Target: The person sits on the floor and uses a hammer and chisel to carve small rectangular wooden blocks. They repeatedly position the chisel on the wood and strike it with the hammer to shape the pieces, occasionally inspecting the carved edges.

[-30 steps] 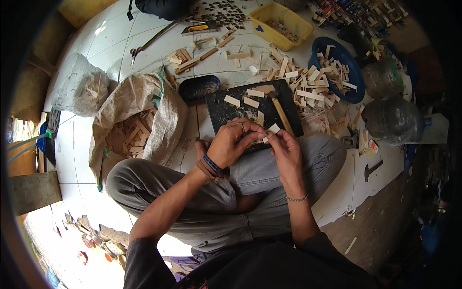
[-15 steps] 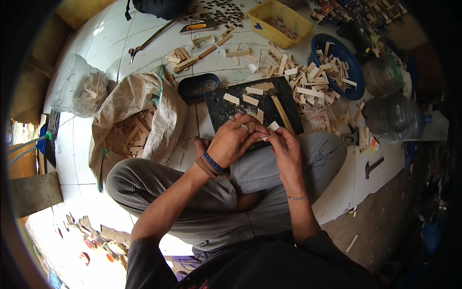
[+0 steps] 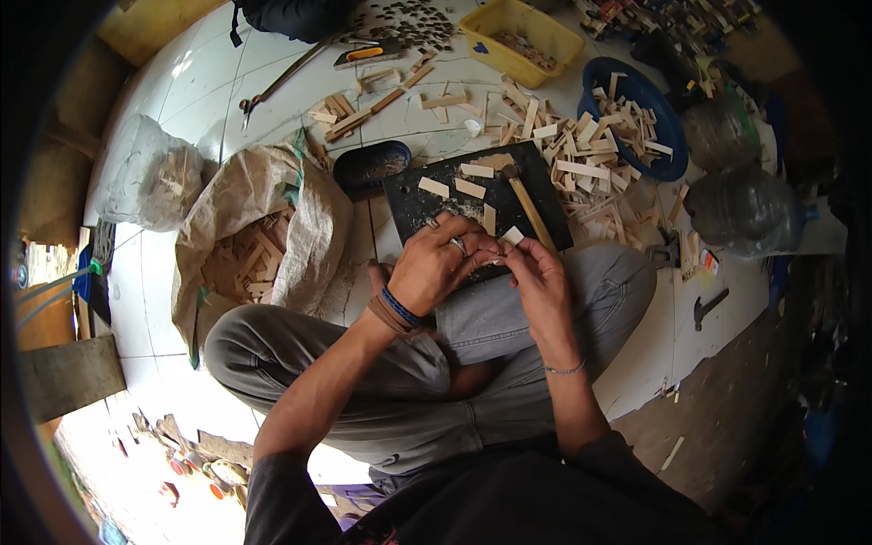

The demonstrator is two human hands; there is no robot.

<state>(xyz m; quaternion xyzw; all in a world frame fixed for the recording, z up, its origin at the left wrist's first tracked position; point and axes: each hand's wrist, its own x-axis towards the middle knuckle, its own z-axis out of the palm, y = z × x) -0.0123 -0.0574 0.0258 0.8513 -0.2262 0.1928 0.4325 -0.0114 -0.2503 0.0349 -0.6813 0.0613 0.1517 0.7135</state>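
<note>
While the person sits cross-legged on the white tiled floor (image 3: 173,118), both hands meet in the middle of the frame, just over the near edge of a black board (image 3: 413,204). The left hand (image 3: 440,268) is closed, its fingers curled around a small pale wooden piece (image 3: 511,237) that shows between the two hands; the right hand (image 3: 543,286) pinches the same piece with thumb and fingertips. How much of the piece is hidden inside the fingers I cannot tell. On the board lie several short wooden strips (image 3: 470,188) and a wooden-handled tool (image 3: 530,211). At the left of the frame an open sack (image 3: 300,218) holds more wood offcuts, and a clear plastic bag (image 3: 145,173) lies further left. At the upper right a blue basin (image 3: 658,118) is filled with cut sticks, and a yellow tray (image 3: 522,27) stands near the top edge.
</note>
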